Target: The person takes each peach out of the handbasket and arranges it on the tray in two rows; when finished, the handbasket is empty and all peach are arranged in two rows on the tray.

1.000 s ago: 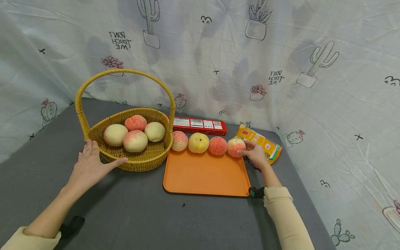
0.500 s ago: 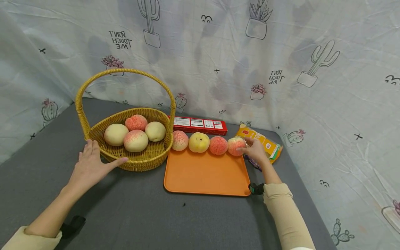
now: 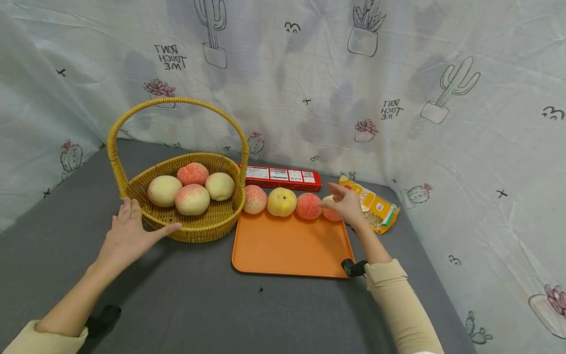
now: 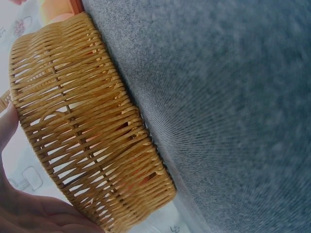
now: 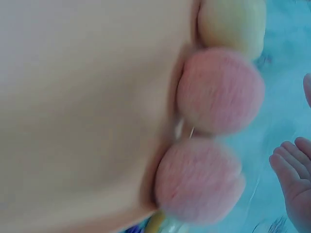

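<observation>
Our spread right hand (image 3: 348, 205) has released the round pink-cream peach (image 5: 199, 180); our spread left hand (image 3: 127, 235) still touches the golden wicker basket (image 3: 201, 236).

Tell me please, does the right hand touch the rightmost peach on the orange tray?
Apart. The right wrist view shows it: a clear gap with background visible lies between the right hand and the rightmost peach.

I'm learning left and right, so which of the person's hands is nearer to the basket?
Left. The left hand is at the side of the basket, by its rim; the right hand is farther off, near the rightmost peach.
</observation>
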The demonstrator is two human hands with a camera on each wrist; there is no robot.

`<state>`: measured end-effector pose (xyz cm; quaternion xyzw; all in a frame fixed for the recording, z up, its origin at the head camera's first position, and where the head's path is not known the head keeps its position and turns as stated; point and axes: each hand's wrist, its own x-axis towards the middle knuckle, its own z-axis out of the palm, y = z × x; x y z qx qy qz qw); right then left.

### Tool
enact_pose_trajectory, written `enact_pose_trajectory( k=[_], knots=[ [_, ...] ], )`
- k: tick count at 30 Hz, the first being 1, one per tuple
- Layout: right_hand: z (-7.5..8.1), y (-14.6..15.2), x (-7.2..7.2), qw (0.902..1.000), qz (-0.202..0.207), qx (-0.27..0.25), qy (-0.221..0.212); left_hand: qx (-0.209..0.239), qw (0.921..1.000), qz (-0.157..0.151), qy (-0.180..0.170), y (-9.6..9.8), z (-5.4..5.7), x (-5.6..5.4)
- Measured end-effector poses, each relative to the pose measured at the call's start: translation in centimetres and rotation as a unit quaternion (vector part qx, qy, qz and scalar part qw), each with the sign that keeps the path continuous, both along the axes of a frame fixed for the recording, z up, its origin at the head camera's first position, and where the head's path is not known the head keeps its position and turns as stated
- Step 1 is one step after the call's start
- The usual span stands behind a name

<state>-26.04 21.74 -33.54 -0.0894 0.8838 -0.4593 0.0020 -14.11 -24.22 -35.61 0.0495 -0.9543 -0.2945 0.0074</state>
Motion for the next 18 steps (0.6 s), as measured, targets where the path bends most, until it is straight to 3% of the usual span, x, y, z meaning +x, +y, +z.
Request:
enact_pose_trajectory(
  k=[18],
  knots=[
    [-0.3, -10.1, 1.3, 0.9903, 0.130, -0.049, 0.002, 0.002, 0.9998, -0.006, 0.018, 0.0, -0.2, 0.2]
  ],
)
